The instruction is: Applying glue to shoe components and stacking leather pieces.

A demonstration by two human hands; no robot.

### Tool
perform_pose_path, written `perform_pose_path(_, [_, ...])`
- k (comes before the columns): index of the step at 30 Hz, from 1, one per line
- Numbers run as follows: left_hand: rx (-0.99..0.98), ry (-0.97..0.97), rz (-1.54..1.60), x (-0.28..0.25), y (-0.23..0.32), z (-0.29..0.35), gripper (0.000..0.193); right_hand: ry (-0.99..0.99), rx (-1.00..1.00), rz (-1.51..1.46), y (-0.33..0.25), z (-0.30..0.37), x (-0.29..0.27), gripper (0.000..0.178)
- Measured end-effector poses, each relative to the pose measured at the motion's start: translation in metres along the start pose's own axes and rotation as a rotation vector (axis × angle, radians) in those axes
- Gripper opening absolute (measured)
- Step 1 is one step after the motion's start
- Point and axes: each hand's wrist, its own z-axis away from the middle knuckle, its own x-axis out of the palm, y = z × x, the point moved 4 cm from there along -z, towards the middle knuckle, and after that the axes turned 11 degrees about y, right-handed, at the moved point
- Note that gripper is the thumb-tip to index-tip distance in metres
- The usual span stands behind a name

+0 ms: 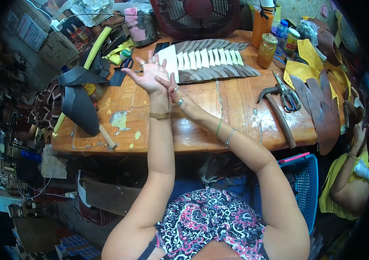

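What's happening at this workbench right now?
A person sits at a worn wooden workbench, both arms stretched out over it. The left hand is open, fingers spread, holding nothing; the right hand presses against its wrist. Just beyond lies a fanned row of overlapping grey and white cut pieces. A hammer with a wooden handle and a pair of scissors lie untouched to the right, beside brown leather strips.

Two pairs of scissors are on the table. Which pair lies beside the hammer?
The dark-handled scissors on the right half of the table, lying next to the hammer. The blue-handled scissors lie at the far left, beyond the left hand.
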Motion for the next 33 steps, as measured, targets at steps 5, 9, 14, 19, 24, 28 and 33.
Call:
perform_pose_path(5, [-0.156, -0.085, 0.117, 0.018, -0.027, 0.009, 0.123, 0.089, 0.042, -0.139, 0.025, 0.001, -0.013, 0.083])
perform_pose_path(9, [-0.003, -0.258, -0.334, 0.079, -0.034, 0.057, 0.116, 0.276, 0.033, -0.037, 0.012, -0.006, -0.040, 0.093])
perform_pose_path(14, [0.078, -0.361, -0.395, 0.083, -0.044, 0.074, 0.110, 0.265, 0.054, -0.176, 0.010, -0.013, -0.052, 0.105])
perform_pose_path(19, [0.032, -0.119, -0.090, 0.037, -0.003, 0.022, 0.119, 0.066, 0.177, -0.239, 0.028, -0.001, -0.017, 0.105])
perform_pose_path(24, [-0.241, -0.156, 0.319, 0.018, -0.025, 0.012, 0.123, -0.035, 0.196, -0.189, 0.021, -0.006, -0.022, 0.109])
perform_pose_path(28, [-0.167, -0.254, -0.013, 0.075, -0.050, 0.056, 0.127, 0.248, 0.086, -0.293, 0.003, -0.011, -0.053, 0.098])
perform_pose_path(33, [-0.309, -0.193, 0.394, 0.030, -0.034, 0.022, 0.131, 0.241, 0.182, -0.297, 0.020, -0.008, -0.027, 0.100])
